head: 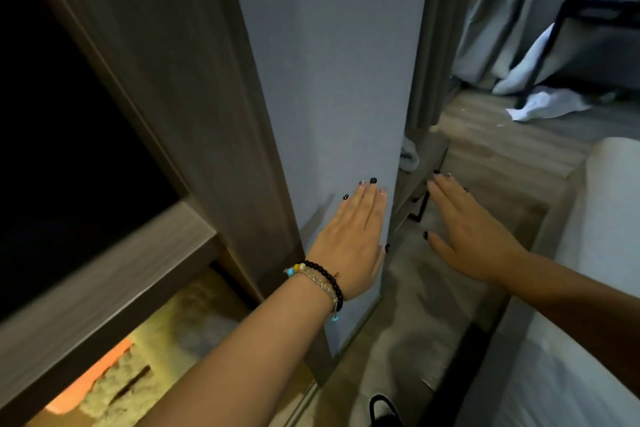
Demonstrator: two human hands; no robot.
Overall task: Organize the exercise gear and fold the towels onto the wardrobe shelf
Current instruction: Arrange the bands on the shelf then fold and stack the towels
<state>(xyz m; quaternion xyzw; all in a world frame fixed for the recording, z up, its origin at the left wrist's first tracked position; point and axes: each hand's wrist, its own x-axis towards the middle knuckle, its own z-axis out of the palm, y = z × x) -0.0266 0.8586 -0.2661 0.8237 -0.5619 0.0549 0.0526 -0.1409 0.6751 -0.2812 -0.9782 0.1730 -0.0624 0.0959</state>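
- Room's dim, with a wood-look floor (491, 149) running off to the upper right, grey curtains (502, 10) at the back and some white crumpled cloth (543, 106) on the floor under a dark frame.
- A white bed edge (602, 253) sits along the right side.
- The wardrobe (166, 80) fills the left: wood-grain frame, dark inside up top, and a shelf (104, 284) slanting across.
- Its pale door (329, 62) stands edge-on in the middle, long axis running up and down.
- Under the shelf there's a lit compartment with something fluffy and beige, a towel (138, 378) I think, plus an orange bit; too blurry to say more.
- Left hand (349, 239) is flat on the door face, fingers straight and together, 2 or 3 bracelets on the wrist.
- Right hand (471, 229) is out beside the door's edge, fingers straight, thumb apart, holding nothing.
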